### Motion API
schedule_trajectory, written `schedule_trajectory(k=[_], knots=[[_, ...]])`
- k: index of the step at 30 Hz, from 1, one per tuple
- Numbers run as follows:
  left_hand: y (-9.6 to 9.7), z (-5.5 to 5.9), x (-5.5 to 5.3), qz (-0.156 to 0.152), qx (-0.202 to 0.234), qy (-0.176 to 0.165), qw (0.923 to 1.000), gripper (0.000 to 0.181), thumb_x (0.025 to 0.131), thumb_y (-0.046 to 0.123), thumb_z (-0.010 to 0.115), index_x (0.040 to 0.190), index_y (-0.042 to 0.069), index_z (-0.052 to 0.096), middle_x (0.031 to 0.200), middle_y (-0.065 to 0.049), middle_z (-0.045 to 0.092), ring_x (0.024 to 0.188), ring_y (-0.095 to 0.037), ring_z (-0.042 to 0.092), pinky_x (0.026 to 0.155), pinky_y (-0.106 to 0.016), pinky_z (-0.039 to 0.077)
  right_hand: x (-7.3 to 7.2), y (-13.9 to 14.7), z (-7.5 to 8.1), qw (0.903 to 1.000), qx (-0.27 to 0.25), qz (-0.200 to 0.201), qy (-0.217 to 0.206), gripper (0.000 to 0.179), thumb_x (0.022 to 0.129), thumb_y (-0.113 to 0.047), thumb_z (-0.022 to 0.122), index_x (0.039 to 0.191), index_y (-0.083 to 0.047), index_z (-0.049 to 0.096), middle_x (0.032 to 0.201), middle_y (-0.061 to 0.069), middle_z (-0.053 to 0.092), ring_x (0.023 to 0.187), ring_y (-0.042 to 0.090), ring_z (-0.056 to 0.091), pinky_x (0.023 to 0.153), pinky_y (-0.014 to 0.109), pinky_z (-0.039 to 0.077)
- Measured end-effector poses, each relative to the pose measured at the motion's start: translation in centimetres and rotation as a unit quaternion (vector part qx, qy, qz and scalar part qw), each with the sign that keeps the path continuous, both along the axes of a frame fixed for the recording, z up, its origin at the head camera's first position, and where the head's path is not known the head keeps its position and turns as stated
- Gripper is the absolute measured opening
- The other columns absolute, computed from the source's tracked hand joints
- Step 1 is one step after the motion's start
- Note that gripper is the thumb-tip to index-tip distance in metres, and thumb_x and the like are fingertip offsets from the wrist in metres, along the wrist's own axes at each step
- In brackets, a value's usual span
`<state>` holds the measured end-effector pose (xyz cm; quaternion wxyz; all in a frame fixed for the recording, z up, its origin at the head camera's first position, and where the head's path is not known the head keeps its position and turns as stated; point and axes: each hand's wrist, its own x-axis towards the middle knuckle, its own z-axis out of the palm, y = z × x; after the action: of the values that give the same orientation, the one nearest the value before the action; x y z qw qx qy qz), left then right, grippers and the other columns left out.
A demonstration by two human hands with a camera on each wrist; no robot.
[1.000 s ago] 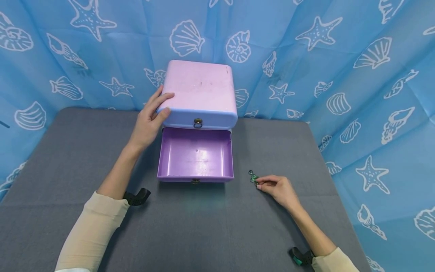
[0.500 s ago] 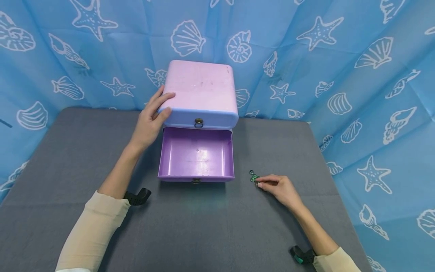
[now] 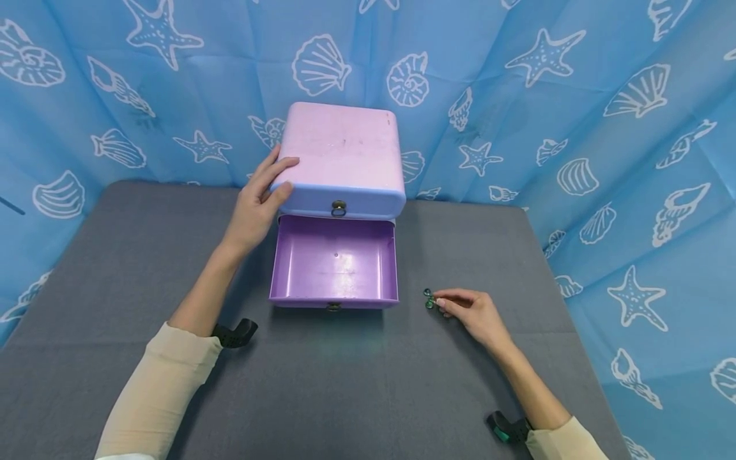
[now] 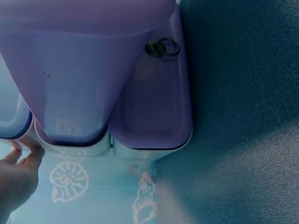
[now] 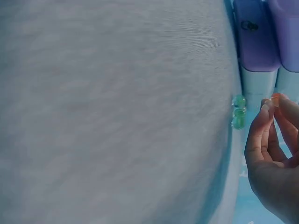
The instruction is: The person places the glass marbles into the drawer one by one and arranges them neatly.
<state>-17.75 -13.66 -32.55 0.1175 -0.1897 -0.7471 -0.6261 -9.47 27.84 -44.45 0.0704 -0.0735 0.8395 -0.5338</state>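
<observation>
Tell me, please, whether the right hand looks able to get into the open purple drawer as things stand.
Probably yes: the purple drawer is pulled out and open-topped, and between it and the right hand only small green beads show on the table.

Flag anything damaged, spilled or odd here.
Small dark marks on the cabinet's pink top stand out against the plain surface, perhaps scuffs. Nothing looks spilled: the green pieces lie together near the right hand.

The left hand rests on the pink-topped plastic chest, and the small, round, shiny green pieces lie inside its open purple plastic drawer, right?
Not quite: the small, round, shiny green pieces aren't inside the open purple plastic drawer. The head view shows them on the grey cloth-covered table, to the drawer's right. The rest stands.
</observation>
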Motion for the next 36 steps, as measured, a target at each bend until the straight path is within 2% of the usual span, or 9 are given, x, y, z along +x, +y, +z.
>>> schedule_trajectory(k=[7, 12, 20, 24, 32, 36], knots=[[0.0, 0.0, -0.1, -0.006, 0.008, 0.0, 1.0, 0.04, 0.101, 0.006, 0.053, 0.14, -0.004, 0.051, 0.163, -0.016, 0.02, 0.15, -0.024, 0.02, 0.115, -0.037, 0.033, -0.9, -1.2, 1.3, 0.9998, -0.019, 0.003, 0.002, 0.028, 0.096, -0.017, 0.067, 0.114, 0.004, 0.072, 0.103, 0.02, 0.073, 0.085, 0.033, 0.071, 0.074, 0.038, 0.059], [0.0, -0.1, -0.2, -0.007, 0.009, -0.001, 0.9999, 0.04, 0.102, 0.007, 0.052, 0.14, -0.004, 0.051, 0.163, -0.013, 0.02, 0.15, -0.023, 0.019, 0.116, -0.038, 0.031, -1.4, -2.2, 2.2, 0.9992, -0.036, 0.016, 0.0, 0.03, 0.096, -0.016, 0.067, 0.115, 0.007, 0.07, 0.104, 0.021, 0.072, 0.088, 0.033, 0.071, 0.076, 0.041, 0.059], [-0.1, -0.2, -0.1, -0.009, 0.011, 0.0, 0.9999, 0.04, 0.102, 0.006, 0.052, 0.14, -0.005, 0.05, 0.163, -0.015, 0.02, 0.151, -0.023, 0.018, 0.116, -0.039, 0.031, -2.1, -3.7, 3.3, 0.9989, -0.038, 0.027, 0.001, 0.029, 0.097, -0.018, 0.066, 0.115, 0.005, 0.07, 0.103, 0.016, 0.073, 0.089, 0.041, 0.069, 0.075, 0.044, 0.059], [0.0, -0.2, -0.1, -0.007, 0.009, -0.002, 0.9999, 0.04, 0.101, 0.006, 0.052, 0.14, -0.005, 0.05, 0.163, -0.015, 0.02, 0.15, -0.024, 0.019, 0.116, -0.038, 0.031, -2.5, -4.2, 3.9, 0.9985, -0.043, 0.033, 0.007, 0.028, 0.096, -0.017, 0.067, 0.114, 0.004, 0.07, 0.103, 0.016, 0.073, 0.088, 0.037, 0.07, 0.075, 0.044, 0.059], [0.0, -0.1, -0.1, -0.008, 0.013, -0.002, 0.9999, 0.04, 0.101, 0.006, 0.052, 0.14, -0.006, 0.05, 0.163, -0.018, 0.019, 0.151, -0.024, 0.018, 0.117, -0.038, 0.03, -3.3, -5.4, 5.0, 0.998, -0.045, 0.039, 0.023, 0.024, 0.095, -0.016, 0.069, 0.112, -0.001, 0.072, 0.103, 0.014, 0.073, 0.082, 0.017, 0.07, 0.076, 0.04, 0.059], [0.0, -0.1, -0.1, -0.009, 0.014, -0.002, 0.9999, 0.041, 0.101, 0.006, 0.052, 0.14, -0.005, 0.05, 0.163, -0.018, 0.019, 0.15, -0.025, 0.018, 0.117, -0.039, 0.03, -3.6, -6.2, 5.8, 0.9975, -0.048, 0.045, 0.026, 0.026, 0.095, -0.017, 0.07, 0.113, 0.001, 0.071, 0.103, 0.014, 0.073, 0.083, 0.018, 0.07, 0.077, 0.037, 0.059]])
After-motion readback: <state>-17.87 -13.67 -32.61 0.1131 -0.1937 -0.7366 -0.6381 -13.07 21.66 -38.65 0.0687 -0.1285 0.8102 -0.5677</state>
